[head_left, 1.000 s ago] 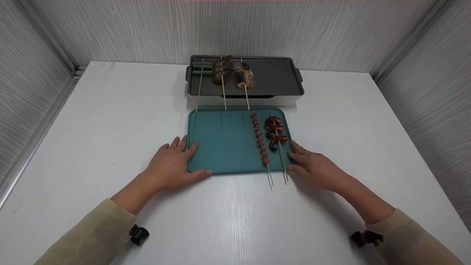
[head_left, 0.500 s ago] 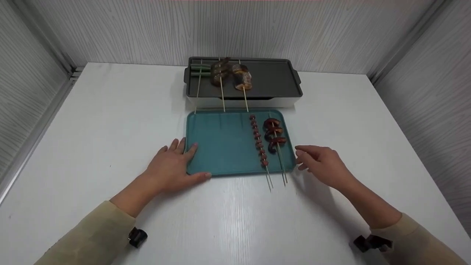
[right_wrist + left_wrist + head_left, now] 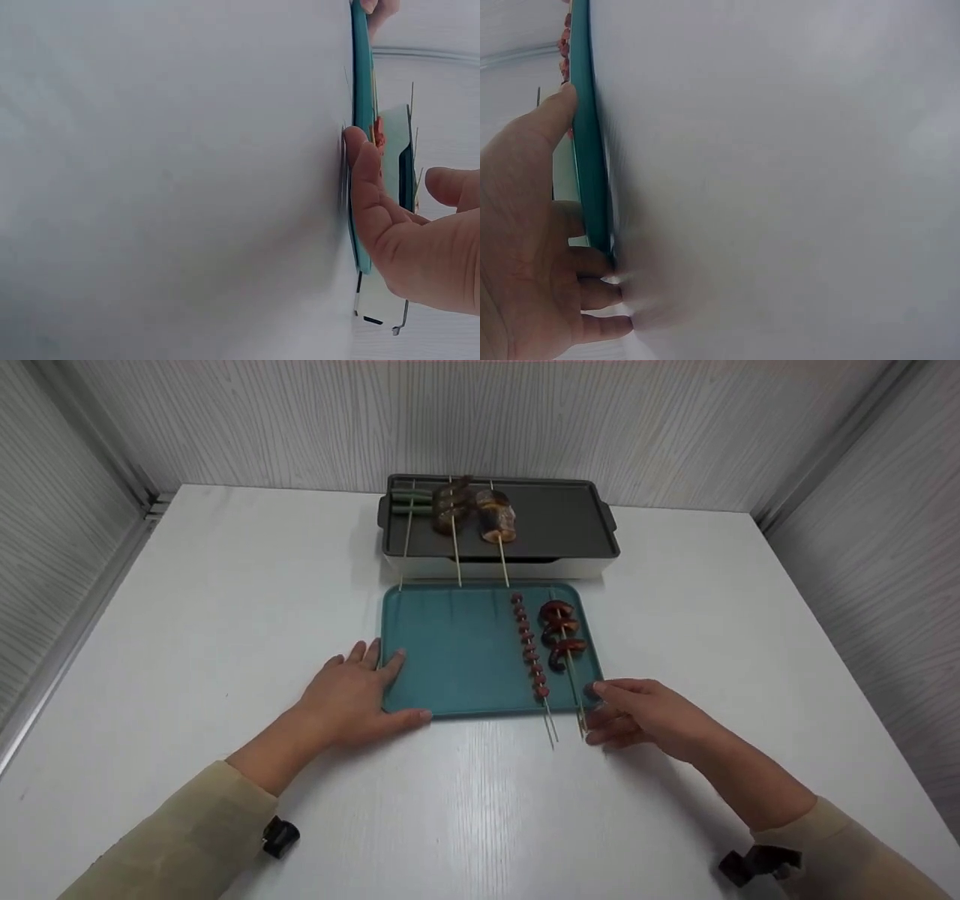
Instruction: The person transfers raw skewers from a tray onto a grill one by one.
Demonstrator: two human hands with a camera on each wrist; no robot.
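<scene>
My left hand (image 3: 349, 697) lies with spread fingers at the near left corner of a teal tray (image 3: 450, 660). Its thumb (image 3: 559, 112) touches the tray's front edge. At the near right corner is my right hand (image 3: 637, 716), its fingertips close to the sticks of a skewer of dark red curled pieces (image 3: 561, 634). The right wrist view shows its fingers bent and its thumb (image 3: 450, 184) standing apart, with nothing pinched. Left of that skewer lies one of small red pieces (image 3: 529, 649). Both skewers' stick ends jut past the tray's front edge.
Behind the tray stands a dark grill plate (image 3: 559, 521) on a white base. On it lie skewers with green sticks (image 3: 412, 508), brown pieces (image 3: 450, 510) and a thick browned chunk (image 3: 496, 517); their sticks reach toward the tray. Pale wood-grain panels (image 3: 262, 427) border the white table (image 3: 480, 810).
My right hand left the tray's right edge, drew back to the right, then came in lower at the near right corner beside the stick ends. The left hand and the skewers have stayed put.
</scene>
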